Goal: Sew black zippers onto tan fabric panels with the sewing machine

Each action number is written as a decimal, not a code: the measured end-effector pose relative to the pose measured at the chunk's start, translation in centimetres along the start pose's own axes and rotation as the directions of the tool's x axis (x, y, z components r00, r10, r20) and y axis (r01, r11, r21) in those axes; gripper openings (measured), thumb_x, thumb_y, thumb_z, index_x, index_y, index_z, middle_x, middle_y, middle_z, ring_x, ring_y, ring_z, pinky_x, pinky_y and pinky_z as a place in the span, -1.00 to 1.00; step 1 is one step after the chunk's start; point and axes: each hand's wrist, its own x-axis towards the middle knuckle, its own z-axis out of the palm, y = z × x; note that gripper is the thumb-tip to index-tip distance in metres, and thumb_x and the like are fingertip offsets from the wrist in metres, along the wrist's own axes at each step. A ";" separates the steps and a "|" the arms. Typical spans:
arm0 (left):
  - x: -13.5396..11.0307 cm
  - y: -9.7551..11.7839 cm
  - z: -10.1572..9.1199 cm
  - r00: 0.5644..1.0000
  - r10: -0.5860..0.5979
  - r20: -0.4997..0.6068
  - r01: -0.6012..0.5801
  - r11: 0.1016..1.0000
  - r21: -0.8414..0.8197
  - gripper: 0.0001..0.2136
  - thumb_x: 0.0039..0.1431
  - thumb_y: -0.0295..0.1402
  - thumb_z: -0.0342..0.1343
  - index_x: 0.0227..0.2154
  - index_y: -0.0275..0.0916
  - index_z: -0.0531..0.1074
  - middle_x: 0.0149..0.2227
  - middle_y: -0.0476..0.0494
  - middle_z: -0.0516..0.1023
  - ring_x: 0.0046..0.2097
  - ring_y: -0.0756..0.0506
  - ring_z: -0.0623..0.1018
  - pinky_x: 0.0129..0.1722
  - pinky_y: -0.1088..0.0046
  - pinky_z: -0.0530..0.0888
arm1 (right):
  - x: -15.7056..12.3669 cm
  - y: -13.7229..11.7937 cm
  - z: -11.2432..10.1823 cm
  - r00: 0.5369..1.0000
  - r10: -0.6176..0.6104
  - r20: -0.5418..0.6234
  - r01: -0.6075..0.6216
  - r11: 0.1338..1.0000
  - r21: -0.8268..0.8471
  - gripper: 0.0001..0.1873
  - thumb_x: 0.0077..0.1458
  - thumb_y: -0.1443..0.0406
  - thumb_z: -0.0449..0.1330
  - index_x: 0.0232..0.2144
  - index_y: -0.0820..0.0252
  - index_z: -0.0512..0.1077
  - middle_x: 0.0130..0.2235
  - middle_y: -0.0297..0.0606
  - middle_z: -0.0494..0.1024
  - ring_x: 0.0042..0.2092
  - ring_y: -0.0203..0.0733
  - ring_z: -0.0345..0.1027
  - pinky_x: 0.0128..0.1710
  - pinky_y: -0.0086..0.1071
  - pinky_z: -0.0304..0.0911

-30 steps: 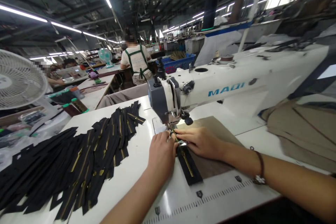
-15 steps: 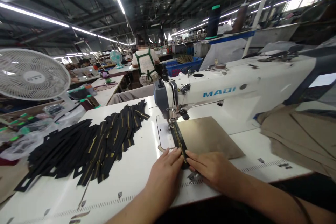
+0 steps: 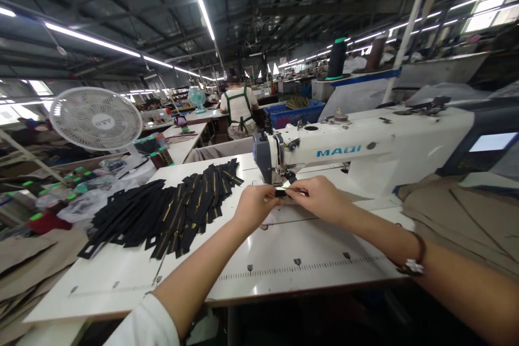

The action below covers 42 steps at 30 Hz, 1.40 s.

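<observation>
Under the head of a white sewing machine (image 3: 344, 143), my left hand (image 3: 254, 206) and my right hand (image 3: 318, 197) face each other close to the needle area. Between their fingertips is a short visible end of a black zipper (image 3: 280, 193), pinched from both sides; the rest of it is hidden. Behind my right wrist, an edge of a beige fabric panel (image 3: 357, 195) shows on the machine bed. To the left, a fanned pile of black zippers (image 3: 178, 208) with gold teeth lies on the white table (image 3: 227, 259).
A white fan (image 3: 97, 119) and thread spools (image 3: 162, 157) stand beyond the zipper pile. Beige fabric pieces (image 3: 458, 216) are stacked at right, and more fabric (image 3: 36, 259) lies at far left. A co-worker (image 3: 239, 108) sits ahead near a blue crate (image 3: 295, 113).
Both hands have moved forward from the near end of the zipper to the machine head, now pinching the zipper there. The beige panel is mostly out of sight, and the view has shifted.
</observation>
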 end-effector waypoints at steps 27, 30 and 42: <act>-6.8 -1.9 4.7 0.978 0.179 0.111 -0.207 0.917 0.341 -0.61 0.12 -0.38 0.11 0.02 -0.35 0.32 0.08 -0.39 0.39 0.12 -0.34 0.36 0.08 -0.07 0.32 | -6.0 3.7 6.8 0.958 -0.276 0.084 0.281 0.958 -0.053 -0.59 0.10 0.35 0.00 -0.03 0.41 0.41 0.08 0.06 0.38 -0.06 0.03 0.43 -0.12 -0.16 0.41; -6.4 -1.8 4.4 0.969 0.168 0.181 -0.222 0.913 0.343 -0.68 0.17 -0.34 0.07 -0.02 -0.29 0.36 0.07 -0.32 0.42 0.13 -0.28 0.37 0.17 -0.08 0.17 | -6.4 3.7 6.8 0.960 -0.260 0.103 0.267 0.961 -0.067 -0.59 0.13 0.32 -0.03 -0.02 0.39 0.40 0.09 0.05 0.36 -0.07 0.03 0.44 -0.15 -0.15 0.42; -3.9 -2.8 4.4 0.970 0.124 0.210 -0.190 0.922 0.337 -0.70 0.17 -0.36 0.03 -0.03 -0.28 0.36 0.05 -0.30 0.43 0.13 -0.24 0.36 0.23 -0.06 0.03 | -3.8 4.5 6.7 0.964 -0.240 0.113 0.245 0.969 -0.034 -0.66 0.16 0.31 0.03 -0.06 0.34 0.43 0.06 0.03 0.41 -0.04 0.03 0.41 -0.09 -0.14 0.39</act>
